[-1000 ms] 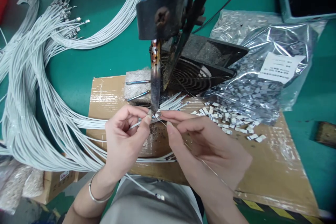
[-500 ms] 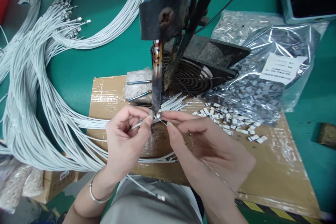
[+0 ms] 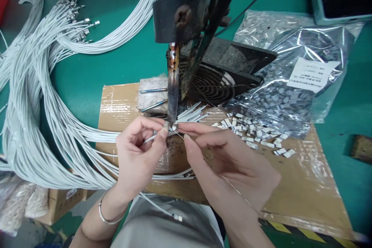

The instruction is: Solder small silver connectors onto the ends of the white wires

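Observation:
My left hand is closed in a pinch on a white cable, its end right under the soldering iron. A small metal connector sits at that end by the iron's tip; the fingertips partly hide it. Between the thumb and fingers of my right hand runs a thin solder wire, one end reaching the tip and the rest trailing back over the palm and wrist. The iron points down, clamped in a dark holder with a blue handle above.
Loose connectors are scattered right of my hands on the cardboard, beside a plastic bag of more. Behind the iron stands a black fan. Thick bundles of white cables fill the left. Short cable ends lie behind my fingers.

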{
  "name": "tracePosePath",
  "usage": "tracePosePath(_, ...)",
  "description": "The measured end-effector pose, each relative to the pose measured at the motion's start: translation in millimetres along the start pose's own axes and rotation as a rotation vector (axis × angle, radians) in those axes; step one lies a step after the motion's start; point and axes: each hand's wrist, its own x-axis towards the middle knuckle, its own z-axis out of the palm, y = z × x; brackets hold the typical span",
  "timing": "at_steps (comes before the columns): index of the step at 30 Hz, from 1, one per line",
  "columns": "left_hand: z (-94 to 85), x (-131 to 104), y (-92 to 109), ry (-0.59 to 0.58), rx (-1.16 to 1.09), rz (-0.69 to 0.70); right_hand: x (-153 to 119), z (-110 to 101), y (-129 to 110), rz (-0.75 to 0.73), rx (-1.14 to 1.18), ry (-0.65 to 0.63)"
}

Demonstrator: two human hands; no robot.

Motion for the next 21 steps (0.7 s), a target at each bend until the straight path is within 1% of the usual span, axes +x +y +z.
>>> tracePosePath(10,1.4,1.0,0.1,-0.002,-0.010,0.000,-0.8,-0.2,1.9,0.007,0.030,0.001)
tracePosePath(17,-0.9,-1.2,0.0,-0.042,-0.021,-0.019,-0.8,-1.0,0.9,0.052,0.028,0.023)
tracePosePath(21,-1.8,-1.2,1.1,-0.049,-0.001,-0.006,-0.3,-0.1,0.3,0.027,0.023,0.011)
